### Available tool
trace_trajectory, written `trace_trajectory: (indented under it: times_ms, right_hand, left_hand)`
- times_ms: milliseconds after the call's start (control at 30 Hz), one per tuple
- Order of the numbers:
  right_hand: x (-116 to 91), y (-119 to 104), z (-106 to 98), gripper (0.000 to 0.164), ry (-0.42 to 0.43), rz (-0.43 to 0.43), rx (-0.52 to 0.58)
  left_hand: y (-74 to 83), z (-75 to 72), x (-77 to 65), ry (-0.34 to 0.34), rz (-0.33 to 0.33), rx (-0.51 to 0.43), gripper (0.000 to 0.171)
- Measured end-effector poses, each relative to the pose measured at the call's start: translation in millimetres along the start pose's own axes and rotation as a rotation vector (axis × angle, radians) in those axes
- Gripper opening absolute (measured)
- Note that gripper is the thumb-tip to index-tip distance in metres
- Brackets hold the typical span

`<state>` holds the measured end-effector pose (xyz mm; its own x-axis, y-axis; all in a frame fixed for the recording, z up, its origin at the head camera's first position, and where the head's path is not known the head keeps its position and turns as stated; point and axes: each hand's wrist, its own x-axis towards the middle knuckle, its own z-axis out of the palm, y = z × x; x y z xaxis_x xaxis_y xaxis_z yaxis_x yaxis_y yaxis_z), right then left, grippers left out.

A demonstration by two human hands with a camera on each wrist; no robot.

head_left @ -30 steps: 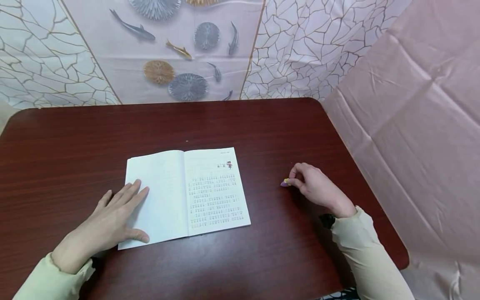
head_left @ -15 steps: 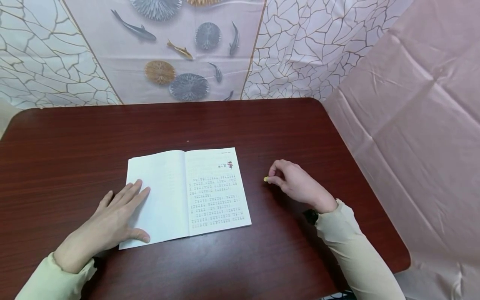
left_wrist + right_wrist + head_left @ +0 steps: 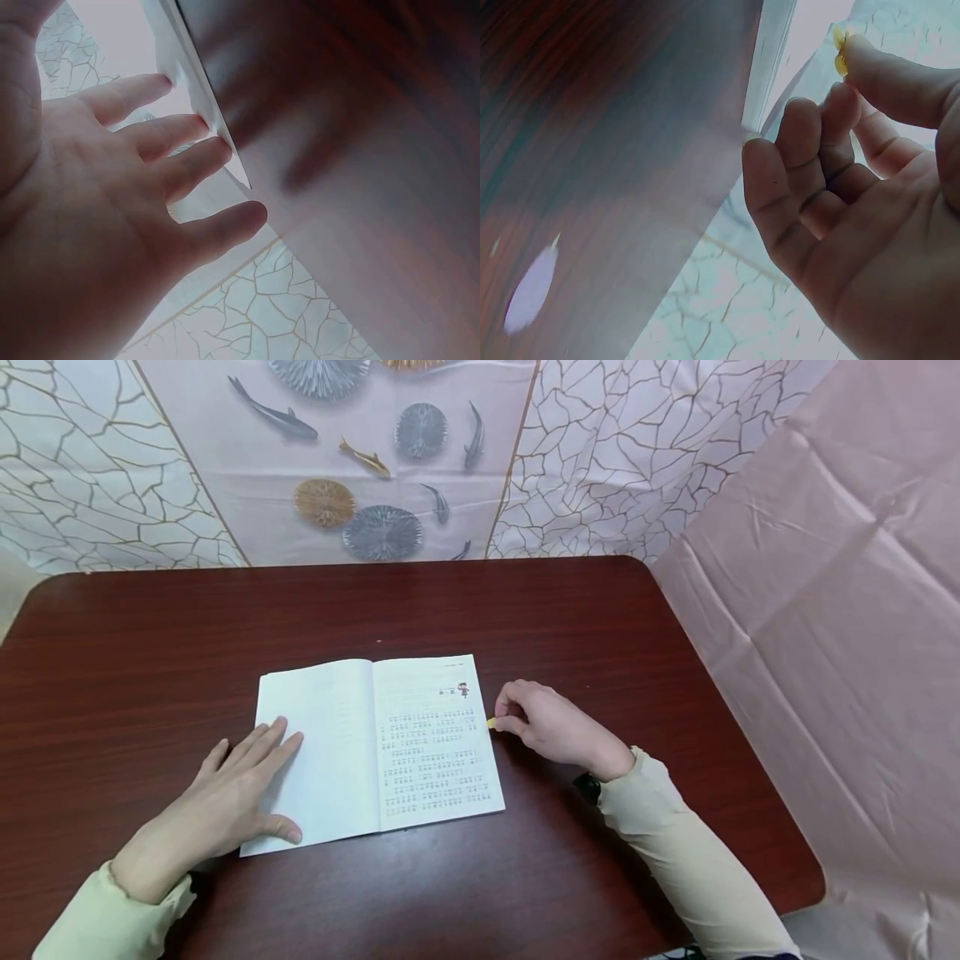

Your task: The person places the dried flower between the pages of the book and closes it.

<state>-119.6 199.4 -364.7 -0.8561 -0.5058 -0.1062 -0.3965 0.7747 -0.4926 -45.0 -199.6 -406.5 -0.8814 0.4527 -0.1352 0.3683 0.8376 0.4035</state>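
An open book [image 3: 322, 760] lies on the table, its left page almost blank and its right page printed with text and a small figure. My left hand [image 3: 225, 802] rests over the left page's outer edge with fingers spread; the left wrist view shows those fingers [image 3: 199, 161] straight along the paper edge. Beside the book's right edge, my right hand [image 3: 555, 722] pinches a small yellow piece [image 3: 841, 52] between thumb and fingertips. Most of that piece is hidden by the fingers, and its kind is unclear. The other fingers of this hand are bent.
The dark reddish-brown table [image 3: 360, 610] has rounded corners. Behind it hangs a patterned cloth [image 3: 427, 468] with fish and round motifs; a plain pinkish cloth [image 3: 847, 635] drapes along the right side. A dark band [image 3: 587, 788] shows at the right wrist.
My right hand has moved left across the table to the book's right edge, carrying the small piece, whose purple part showed earlier. The left hand stays on the page.
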Motion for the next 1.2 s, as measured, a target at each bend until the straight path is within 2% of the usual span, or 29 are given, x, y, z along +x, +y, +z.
trace_trajectory:
  times_ms: [367, 767, 1200]
  right_hand:
    - [12.7, -21.9, 22.8, 0.012, -0.061, -0.059, -0.015]
    - [23.8, -24.1, 32.4, 0.014, -0.041, -0.146, -0.064]
    - [27.2, -25.4, 35.5, 0.012, -0.021, -0.111, -0.083]
  left_hand:
    - [1.5, -0.4, 1.4, 0.000, -0.014, 0.007, 0.119]
    - [0.3, 0.1, 0.9, 0.005, -0.011, 0.006, 0.119]
    - [0.8, -0.4, 0.4, 0.011, -0.007, -0.005, 0.118]
